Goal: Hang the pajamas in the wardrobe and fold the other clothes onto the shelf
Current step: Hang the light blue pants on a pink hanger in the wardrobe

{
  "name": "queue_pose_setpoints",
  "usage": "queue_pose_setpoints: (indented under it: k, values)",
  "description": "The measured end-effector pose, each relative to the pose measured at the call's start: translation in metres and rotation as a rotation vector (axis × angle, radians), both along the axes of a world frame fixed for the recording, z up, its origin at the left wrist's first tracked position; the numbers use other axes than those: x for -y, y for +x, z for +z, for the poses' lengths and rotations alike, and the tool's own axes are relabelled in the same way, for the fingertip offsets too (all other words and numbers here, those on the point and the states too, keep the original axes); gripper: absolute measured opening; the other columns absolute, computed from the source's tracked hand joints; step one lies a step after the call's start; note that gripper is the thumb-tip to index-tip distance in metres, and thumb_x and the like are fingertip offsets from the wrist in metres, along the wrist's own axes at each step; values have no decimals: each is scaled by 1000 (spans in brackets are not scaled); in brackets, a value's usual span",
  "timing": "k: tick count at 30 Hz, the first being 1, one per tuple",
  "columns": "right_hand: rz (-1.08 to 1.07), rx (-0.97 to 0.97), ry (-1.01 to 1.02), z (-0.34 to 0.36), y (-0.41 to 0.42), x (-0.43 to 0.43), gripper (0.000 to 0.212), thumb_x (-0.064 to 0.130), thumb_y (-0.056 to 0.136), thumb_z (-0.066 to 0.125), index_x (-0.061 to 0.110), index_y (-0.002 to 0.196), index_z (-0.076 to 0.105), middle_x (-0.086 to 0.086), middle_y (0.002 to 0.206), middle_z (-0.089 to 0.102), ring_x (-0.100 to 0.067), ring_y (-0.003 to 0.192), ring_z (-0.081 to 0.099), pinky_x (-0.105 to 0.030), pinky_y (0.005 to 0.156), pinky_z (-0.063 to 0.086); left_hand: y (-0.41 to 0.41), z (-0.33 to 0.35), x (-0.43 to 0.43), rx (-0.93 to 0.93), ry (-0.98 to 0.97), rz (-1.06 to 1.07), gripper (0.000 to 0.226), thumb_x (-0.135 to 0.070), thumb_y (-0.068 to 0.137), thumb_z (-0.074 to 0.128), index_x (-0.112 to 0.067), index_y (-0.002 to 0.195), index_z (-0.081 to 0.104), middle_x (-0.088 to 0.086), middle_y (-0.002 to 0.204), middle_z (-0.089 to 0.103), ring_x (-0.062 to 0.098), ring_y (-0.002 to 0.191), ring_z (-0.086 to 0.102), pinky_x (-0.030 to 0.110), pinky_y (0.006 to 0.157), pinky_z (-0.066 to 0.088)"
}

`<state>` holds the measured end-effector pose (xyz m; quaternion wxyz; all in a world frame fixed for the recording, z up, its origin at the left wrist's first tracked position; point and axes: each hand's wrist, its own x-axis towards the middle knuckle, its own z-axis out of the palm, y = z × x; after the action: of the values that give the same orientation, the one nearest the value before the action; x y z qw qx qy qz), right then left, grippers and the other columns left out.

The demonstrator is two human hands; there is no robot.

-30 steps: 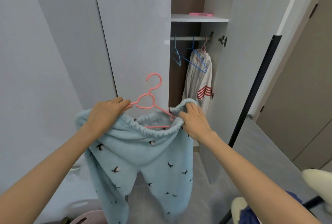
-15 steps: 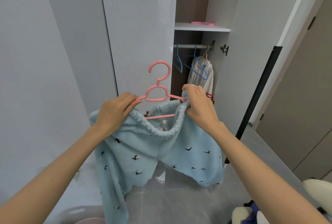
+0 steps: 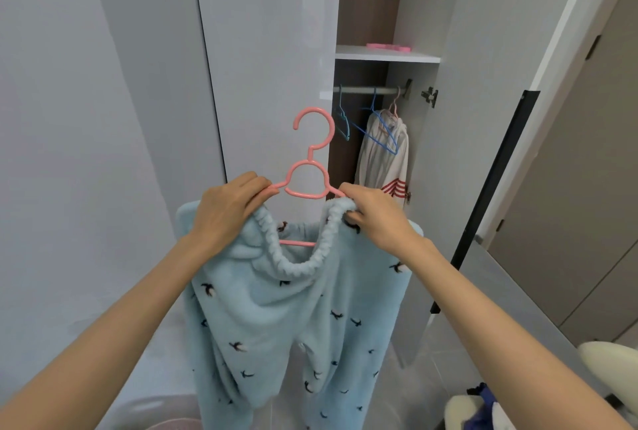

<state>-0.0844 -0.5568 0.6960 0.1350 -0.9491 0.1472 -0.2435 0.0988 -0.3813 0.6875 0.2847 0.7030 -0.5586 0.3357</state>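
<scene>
Light blue fleece pajama pants [image 3: 276,319] with small dark bird prints hang from a pink plastic hanger [image 3: 312,153], whose hook points up in front of the wardrobe door. My left hand [image 3: 228,212] grips the waistband and the hanger's left arm. My right hand [image 3: 373,215] pinches the elastic waistband at the hanger's right arm. The hanger's lower bar shows inside the waist opening. Behind, the open wardrobe holds a rail [image 3: 369,90] with two empty blue hangers [image 3: 376,129] and a white garment with red stripes [image 3: 383,160]. A white shelf [image 3: 386,57] sits above the rail.
A flat pink object [image 3: 388,47] lies on the shelf. The wardrobe's closed grey door [image 3: 262,49] stands left of the opening, and its open door [image 3: 459,119] stands to the right. White furniture with dark blue cloth [image 3: 483,405] is at bottom right. A pinkish basket rim [image 3: 165,424] is at the bottom.
Both hands have lifted the hanger and pants higher and spread the waistband onto the hanger's arms. The pant legs now hang straighter. My view has moved closer to the wardrobe.
</scene>
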Motion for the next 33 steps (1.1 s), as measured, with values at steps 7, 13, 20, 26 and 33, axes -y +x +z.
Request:
queue_pose_setpoints:
  k: [7, 13, 20, 26, 33]
  values:
    - [-128, 255, -119, -5, -5, -2, 20, 9, 78, 56, 25, 90, 58, 10, 80, 58, -12, 71, 51, -29, 54, 33, 10, -6, -1, -96, 63, -42, 49, -50, 94, 35, -10, 88, 61, -1, 79, 54, 15, 67, 52, 24, 50, 33]
    - [-156, 336, -120, -7, -10, 0, 16, 11, 76, 54, 24, 85, 58, 8, 75, 56, -7, 69, 43, -19, 52, 27, 21, -7, -4, -123, 104, 11, 44, -50, 97, 36, -14, 84, 58, -11, 77, 46, 10, 67, 46, 17, 48, 25]
    - [-219, 363, -67, -8, -18, 10, 21, 7, 78, 57, 26, 85, 57, 12, 75, 54, -6, 70, 43, -20, 54, 29, 33, -4, -10, -202, 129, 28, 40, -46, 95, 31, -18, 91, 59, -11, 83, 49, 8, 76, 46, 21, 56, 32]
    - [-214, 377, -85, -9, -15, 8, 21, 4, 77, 59, 24, 83, 56, 8, 74, 55, -5, 73, 42, -26, 53, 33, 22, 1, -1, -150, 158, 10, 28, -33, 97, 45, -12, 95, 63, 1, 87, 57, 19, 80, 52, 34, 61, 42]
    - [-179, 340, -117, 0, -18, 9, 16, 5, 77, 66, 19, 84, 62, 7, 74, 59, -12, 74, 49, -32, 55, 40, 10, 5, 8, -13, 42, 160, 39, -34, 96, 43, -6, 71, 54, 6, 57, 49, 26, 55, 46, 30, 50, 25]
